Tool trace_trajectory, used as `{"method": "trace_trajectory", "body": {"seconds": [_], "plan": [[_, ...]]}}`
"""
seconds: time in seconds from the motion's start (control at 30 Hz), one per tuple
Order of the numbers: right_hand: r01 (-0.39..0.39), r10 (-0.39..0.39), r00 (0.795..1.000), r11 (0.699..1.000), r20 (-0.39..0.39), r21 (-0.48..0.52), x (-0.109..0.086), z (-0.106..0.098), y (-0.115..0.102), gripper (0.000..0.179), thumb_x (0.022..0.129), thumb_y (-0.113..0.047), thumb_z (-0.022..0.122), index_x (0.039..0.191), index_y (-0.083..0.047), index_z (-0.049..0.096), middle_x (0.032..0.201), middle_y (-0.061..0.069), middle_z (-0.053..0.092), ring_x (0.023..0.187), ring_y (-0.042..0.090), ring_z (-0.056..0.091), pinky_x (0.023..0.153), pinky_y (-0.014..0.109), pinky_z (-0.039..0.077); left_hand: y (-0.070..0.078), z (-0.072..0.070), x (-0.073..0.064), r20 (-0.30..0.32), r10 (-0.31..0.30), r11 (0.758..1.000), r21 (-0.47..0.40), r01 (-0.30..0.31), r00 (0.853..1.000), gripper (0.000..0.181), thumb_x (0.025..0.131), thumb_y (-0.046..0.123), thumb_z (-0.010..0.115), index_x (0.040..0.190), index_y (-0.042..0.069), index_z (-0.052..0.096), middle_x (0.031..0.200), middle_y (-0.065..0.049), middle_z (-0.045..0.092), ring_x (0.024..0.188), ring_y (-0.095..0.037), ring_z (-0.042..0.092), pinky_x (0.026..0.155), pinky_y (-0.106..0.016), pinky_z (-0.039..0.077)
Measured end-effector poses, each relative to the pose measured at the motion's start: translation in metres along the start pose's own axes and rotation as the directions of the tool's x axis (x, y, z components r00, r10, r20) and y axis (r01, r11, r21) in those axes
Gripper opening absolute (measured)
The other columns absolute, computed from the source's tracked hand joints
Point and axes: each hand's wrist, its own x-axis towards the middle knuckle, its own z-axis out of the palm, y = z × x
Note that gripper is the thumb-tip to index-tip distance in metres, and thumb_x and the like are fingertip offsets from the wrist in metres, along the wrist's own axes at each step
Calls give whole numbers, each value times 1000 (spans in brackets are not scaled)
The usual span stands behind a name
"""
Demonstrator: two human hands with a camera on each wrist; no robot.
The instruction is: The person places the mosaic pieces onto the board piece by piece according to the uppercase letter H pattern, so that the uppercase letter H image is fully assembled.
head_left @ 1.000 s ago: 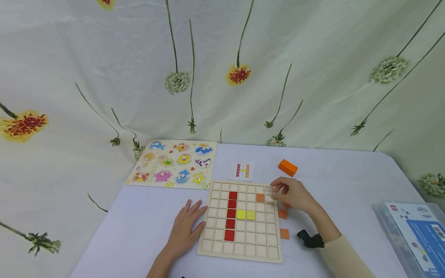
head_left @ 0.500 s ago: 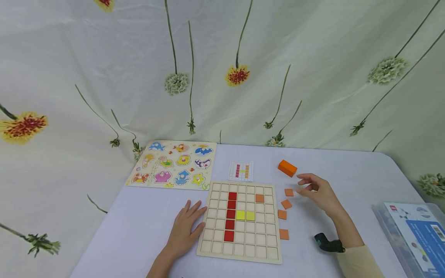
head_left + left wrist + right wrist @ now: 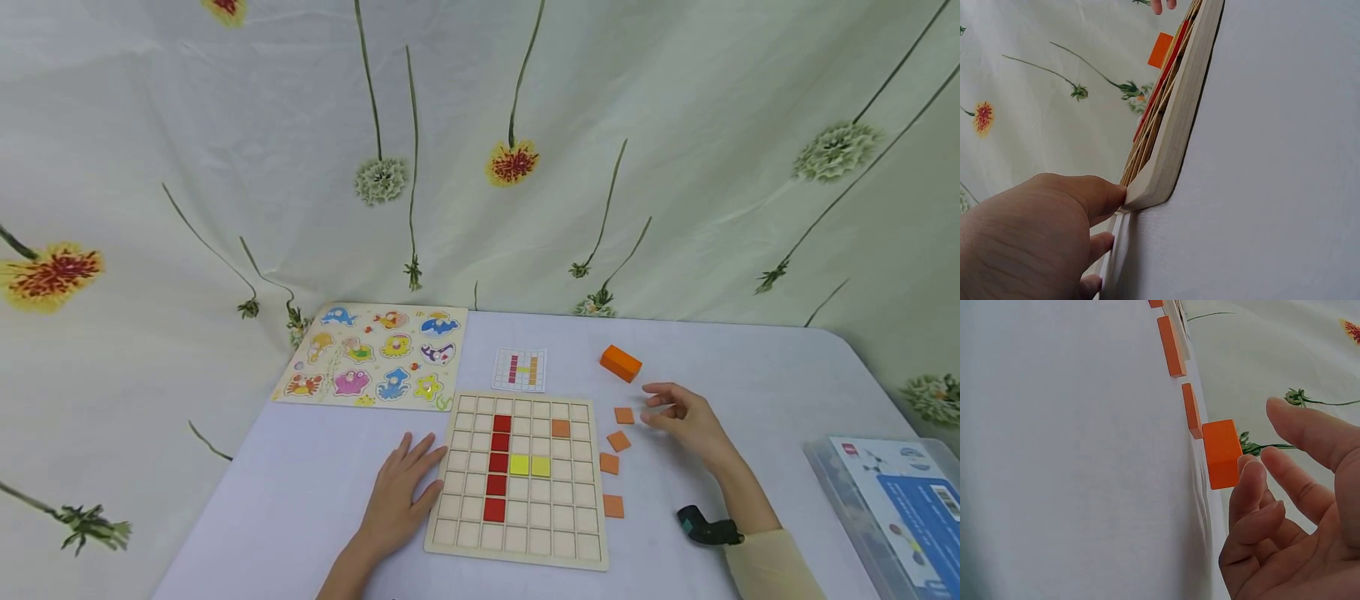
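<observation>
A wooden grid board (image 3: 525, 517) lies on the table, bearing a column of several red tiles (image 3: 497, 462), two yellow tiles (image 3: 529, 465) and one orange tile (image 3: 560, 428). My left hand (image 3: 401, 492) rests at the board's left edge with fingers extended; the left wrist view has its thumb touching the board's corner (image 3: 1144, 190). Just right of several loose orange tiles (image 3: 625, 415) hovers my right hand (image 3: 684, 421), holding nothing. In the right wrist view its thumb and fingers are apart, close to an orange block (image 3: 1222, 453) beyond them.
Behind the board lies a small pattern card (image 3: 520, 370) with red, yellow and orange squares. A sea-animal peg puzzle (image 3: 375, 350) sits at the back left. At the right edge stands a clear plastic box (image 3: 892, 517). A flowered cloth (image 3: 465, 167) hangs behind the table.
From over the board's upper right corner, my right hand has moved right, uncovering the loose orange tiles. It has barely shifted in the last half second. My left hand has stayed in place.
</observation>
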Motion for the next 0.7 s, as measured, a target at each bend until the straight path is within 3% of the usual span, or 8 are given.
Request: {"method": "trace_trajectory", "body": {"seconds": [0.17, 0.33, 0.7], "plan": [[-29, 30, 1000, 999, 10, -46, 3, 5, 3, 49, 88, -18, 73, 131, -2, 56, 114, 19, 61, 81, 19, 51, 64, 21, 46, 0, 0, 0, -23, 26, 999, 27, -26, 999, 45, 88, 15, 67, 133, 12, 61, 147, -12, 51, 144, -45, 29, 112, -66, 23], [-44, 45, 999, 994, 6, -100, 5, 10, 5, 46, 87, -16, 72, 129, -4, 59, 109, 16, 62, 82, 21, 51, 65, 24, 44, 1, 0, -1, -12, 11, 1000, 24, -11, 1000, 44, 89, 16, 67, 133, 13, 61, 148, -11, 50, 145, -43, 28, 114, -65, 22], [23, -24, 1000, 975, -2, -220, 5, 18, 8, 37, 85, -12, 74, 119, -3, 64, 97, 11, 65, 77, 17, 49, 62, 22, 40, 1, -1, -1, -5, 6, 1000, 25, -6, 1000, 45, 89, 17, 67, 133, 12, 61, 148, -12, 50, 145, -43, 27, 114, -65, 22]]}}
